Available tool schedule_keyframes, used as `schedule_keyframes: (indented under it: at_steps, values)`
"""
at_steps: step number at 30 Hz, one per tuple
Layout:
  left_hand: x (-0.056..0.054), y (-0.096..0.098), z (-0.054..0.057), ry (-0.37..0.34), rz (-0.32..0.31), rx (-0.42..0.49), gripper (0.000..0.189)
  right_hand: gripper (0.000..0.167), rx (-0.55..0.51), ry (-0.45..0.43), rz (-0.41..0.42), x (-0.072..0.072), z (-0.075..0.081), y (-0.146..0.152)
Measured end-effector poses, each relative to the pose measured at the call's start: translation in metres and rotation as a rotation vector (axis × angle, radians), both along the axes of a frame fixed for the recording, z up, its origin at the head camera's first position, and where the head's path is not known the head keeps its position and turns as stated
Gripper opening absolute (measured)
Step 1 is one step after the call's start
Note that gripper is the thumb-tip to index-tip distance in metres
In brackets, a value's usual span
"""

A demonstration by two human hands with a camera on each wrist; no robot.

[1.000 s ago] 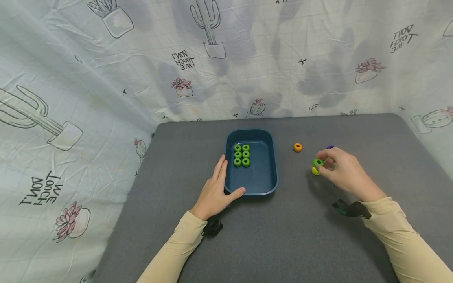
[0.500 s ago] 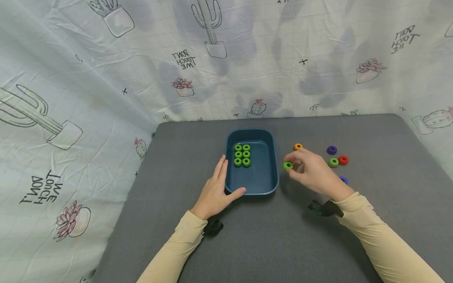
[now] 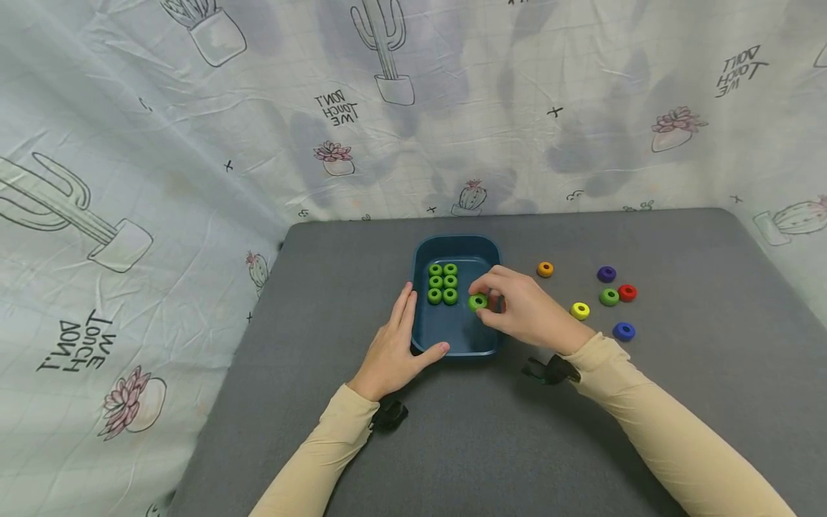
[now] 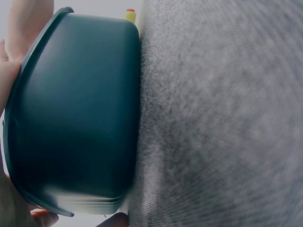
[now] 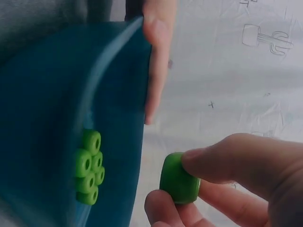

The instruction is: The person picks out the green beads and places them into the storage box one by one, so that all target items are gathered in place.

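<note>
My right hand (image 3: 526, 307) pinches a green bead (image 5: 179, 178) between thumb and fingers, over the right part of the blue tray (image 3: 460, 345). The bead is thick and round with a hole through it. Several green beads (image 3: 442, 283) like it lie in two columns along the tray's left side. With fingers straight along the left wall and thumb at the near rim, my left hand (image 3: 390, 355) rests against the tray. In the left wrist view the tray's outer wall (image 4: 80, 104) fills much of the picture.
On the grey table (image 3: 452, 445), right of the tray, lie loose beads: orange (image 3: 545, 269), yellow (image 3: 579, 311), purple (image 3: 606, 274), another green one (image 3: 609, 296) touching a red one (image 3: 627, 293), and blue (image 3: 624, 331). A printed cloth (image 3: 452, 129) hangs behind the table.
My right hand has carried the green bead leftward from beside the yellow bead to over the tray, uncovering the loose beads on the right. My left hand has stayed put.
</note>
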State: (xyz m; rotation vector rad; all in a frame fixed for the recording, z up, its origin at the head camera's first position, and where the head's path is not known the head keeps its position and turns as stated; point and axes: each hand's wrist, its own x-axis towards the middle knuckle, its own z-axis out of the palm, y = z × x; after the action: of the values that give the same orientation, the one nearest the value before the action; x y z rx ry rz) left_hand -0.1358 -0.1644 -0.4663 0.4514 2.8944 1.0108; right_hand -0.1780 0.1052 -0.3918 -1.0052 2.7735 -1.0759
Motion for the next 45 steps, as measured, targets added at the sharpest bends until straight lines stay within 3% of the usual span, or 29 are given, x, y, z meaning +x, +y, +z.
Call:
schedule_keyframes:
  at_steps: [7,16,34,45]
  values:
    - [0.000,0.000,0.000,-0.002,-0.003,-0.002,0.109,0.027,0.017,0.038,0.068,-0.018,0.008,-0.020]
    - [-0.001,-0.001,-0.002,-0.002,-0.005,-0.002,0.108,0.028,0.054,-0.036,0.084,-0.039,0.012,-0.041]
    - [-0.001,-0.002,-0.002,0.015,-0.012,0.001,0.108,0.022,0.208,-0.155,0.120,-0.068,-0.001,-0.072]
    - [-0.001,-0.002,-0.002,0.027,-0.015,-0.001,0.108,0.021,0.326,-0.246,0.177,-0.073,-0.014,-0.084]
